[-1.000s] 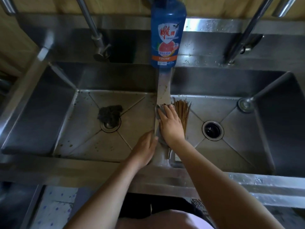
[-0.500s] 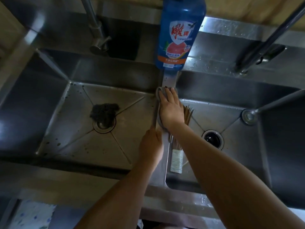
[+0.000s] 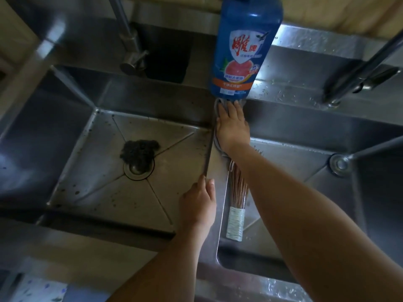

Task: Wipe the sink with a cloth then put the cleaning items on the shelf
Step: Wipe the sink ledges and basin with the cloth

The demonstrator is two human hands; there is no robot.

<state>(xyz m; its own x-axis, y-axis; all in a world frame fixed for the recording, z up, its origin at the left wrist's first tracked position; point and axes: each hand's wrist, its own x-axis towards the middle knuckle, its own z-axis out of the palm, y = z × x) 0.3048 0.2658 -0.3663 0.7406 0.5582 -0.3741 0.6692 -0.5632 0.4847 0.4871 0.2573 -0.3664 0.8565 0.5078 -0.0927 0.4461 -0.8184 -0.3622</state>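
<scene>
A steel double sink fills the view. My right hand lies flat on a grey cloth, pressing it on the divider between the two basins, fingertips touching the base of a blue detergent bottle. My left hand rests on the divider nearer to me, fingers together over its left edge, holding nothing loose. A bamboo brush with a white-wrapped handle lies in the right basin beside the divider. A dark scouring pad sits on the left basin's drain.
Two taps rise from the back ledge: one at the back left, one at the back right. An overflow fitting sits on the right basin's far wall. A steel counter edge runs along the front.
My right hand has slid the cloth away from me along the divider up to the bottle's base. The view has moved closer to the sink. My left hand stays on the divider.
</scene>
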